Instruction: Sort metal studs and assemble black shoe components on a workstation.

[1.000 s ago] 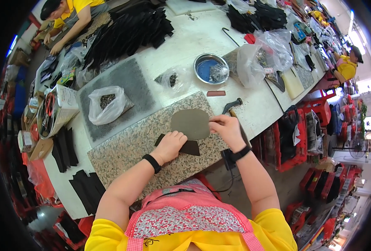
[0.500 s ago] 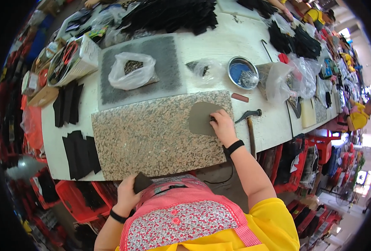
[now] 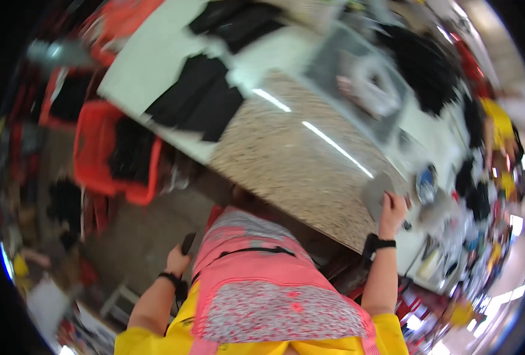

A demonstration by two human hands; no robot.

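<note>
Down by my left side, my left hand [image 3: 178,261] is closed on a small dark flat piece [image 3: 188,243], held beside the apron and off the table. My right hand [image 3: 394,211] is at the right end of a speckled stone slab [image 3: 298,160], its fingers pinched together over a grey rounded flat pad [image 3: 376,195]. What sits between those fingers, if anything, is too blurred to make out. Strips of black material [image 3: 197,94] lie next to the slab's left end.
Beyond the slab, a plastic bag [image 3: 372,89] rests on a grey mat [image 3: 327,65]. A metal bowl [image 3: 426,182] stands past my right hand, near more plastic bags. Red crates [image 3: 87,148] with black pieces stand below the table edge. Other people in yellow are at the far right.
The whole view has swung leftward and blurred, so the table now slants and more floor shows. My left hand has moved away from the slab's near edge with the dark piece. My right hand stays by the pad.
</note>
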